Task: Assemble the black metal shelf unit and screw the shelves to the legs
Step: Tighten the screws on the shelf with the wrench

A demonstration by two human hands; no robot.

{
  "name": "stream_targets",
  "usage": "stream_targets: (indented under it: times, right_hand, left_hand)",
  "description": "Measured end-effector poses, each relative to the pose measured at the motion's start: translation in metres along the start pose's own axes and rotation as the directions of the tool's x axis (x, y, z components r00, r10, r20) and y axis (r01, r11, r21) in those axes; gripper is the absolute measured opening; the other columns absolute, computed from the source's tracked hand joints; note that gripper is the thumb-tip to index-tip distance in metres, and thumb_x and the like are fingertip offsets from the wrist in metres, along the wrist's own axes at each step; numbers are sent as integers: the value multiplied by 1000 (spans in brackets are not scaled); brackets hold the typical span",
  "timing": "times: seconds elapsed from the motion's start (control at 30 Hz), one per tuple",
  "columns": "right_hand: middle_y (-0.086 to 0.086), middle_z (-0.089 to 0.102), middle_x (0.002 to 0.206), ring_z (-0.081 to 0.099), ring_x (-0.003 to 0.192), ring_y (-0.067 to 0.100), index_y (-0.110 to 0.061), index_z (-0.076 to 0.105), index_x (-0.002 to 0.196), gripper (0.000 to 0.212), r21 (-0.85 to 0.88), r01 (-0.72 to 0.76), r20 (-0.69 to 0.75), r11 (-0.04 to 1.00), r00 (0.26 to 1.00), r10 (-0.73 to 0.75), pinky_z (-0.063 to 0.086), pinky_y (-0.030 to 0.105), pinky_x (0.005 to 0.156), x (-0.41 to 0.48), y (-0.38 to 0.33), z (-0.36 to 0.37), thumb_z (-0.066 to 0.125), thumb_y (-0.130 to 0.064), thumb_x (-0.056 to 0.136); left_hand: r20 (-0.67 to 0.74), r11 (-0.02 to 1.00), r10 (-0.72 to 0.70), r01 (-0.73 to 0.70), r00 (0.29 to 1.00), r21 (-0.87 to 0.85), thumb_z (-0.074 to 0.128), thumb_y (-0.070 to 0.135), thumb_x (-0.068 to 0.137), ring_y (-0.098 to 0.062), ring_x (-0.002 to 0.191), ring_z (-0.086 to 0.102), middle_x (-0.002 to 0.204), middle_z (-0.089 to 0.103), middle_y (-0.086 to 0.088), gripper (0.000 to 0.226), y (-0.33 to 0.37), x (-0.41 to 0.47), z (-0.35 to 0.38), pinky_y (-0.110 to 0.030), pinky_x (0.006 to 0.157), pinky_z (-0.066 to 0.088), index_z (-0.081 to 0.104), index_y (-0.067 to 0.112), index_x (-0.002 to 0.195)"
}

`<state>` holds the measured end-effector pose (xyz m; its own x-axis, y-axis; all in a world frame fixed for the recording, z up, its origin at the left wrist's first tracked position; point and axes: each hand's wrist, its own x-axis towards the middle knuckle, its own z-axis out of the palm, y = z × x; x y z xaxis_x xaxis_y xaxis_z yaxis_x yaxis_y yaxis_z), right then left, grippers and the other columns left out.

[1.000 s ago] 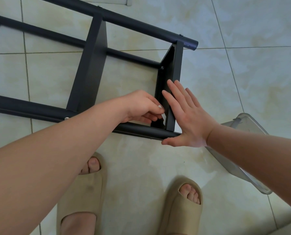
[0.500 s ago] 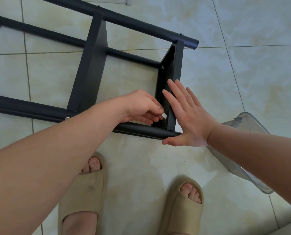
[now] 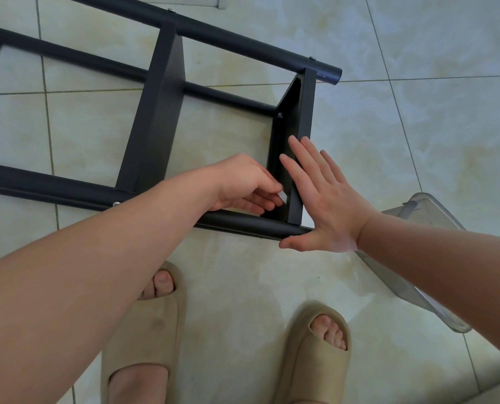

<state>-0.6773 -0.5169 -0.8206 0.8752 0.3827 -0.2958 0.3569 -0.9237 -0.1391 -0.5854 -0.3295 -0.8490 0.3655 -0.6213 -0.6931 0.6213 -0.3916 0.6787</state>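
The black metal shelf unit [image 3: 155, 121] lies on its side on the tiled floor, its round legs running left to right. My right hand [image 3: 324, 205] lies flat with straight fingers against the outer face of the end shelf [image 3: 304, 118], thumb by the near leg [image 3: 243, 223]. My left hand [image 3: 243, 185] reaches inside the frame and pinches a small silvery tool [image 3: 282, 196] at the inner corner where the end shelf meets the near leg. The screw there is hidden by my fingers. Another screw head [image 3: 280, 115] shows at the far inner corner.
A clear plastic container [image 3: 418, 272] lies tilted on the floor just right of the frame, under my right forearm. My feet in beige slippers [image 3: 146, 330] stand close in front of the near leg. A middle shelf [image 3: 158, 112] crosses the frame to the left.
My left hand's fingers have shifted slightly around the small tool at the corner. My right hand stays flat on the end shelf.
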Motion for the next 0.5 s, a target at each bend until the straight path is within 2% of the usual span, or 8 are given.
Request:
stream_targets:
  times: [0.1,0.3,0.5]
  right_hand:
    - [16,-9,168,-14,155,32,-4,5,161,127,-3,5,-9,1000,1000,-5,8,58,125,0,0,1,39,-90,74]
    - [15,-10,168,-14,155,32,-5,4,161,127,-7,7,-12,1000,1000,-8,9,59,124,0,1,1,40,-90,74]
    - [15,-11,168,-15,155,31,-5,3,161,127,-11,8,-9,1000,1000,-8,8,58,125,0,1,2,38,-92,74]
  left_hand:
    - [9,1000,-21,21,1000,-7,62,15,96,-13,66,71,78,76,-6,9,0,0,0,-26,64,58,65,7,95]
    - [0,995,18,-18,1000,99,57,12,99,-10,60,65,68,72,-1,14,0,-3,1,-24,64,57,63,9,87]
    - [6,968,90,-89,996,233,54,9,100,-12,65,61,76,68,-5,19,2,-8,4,-24,69,54,62,10,83]
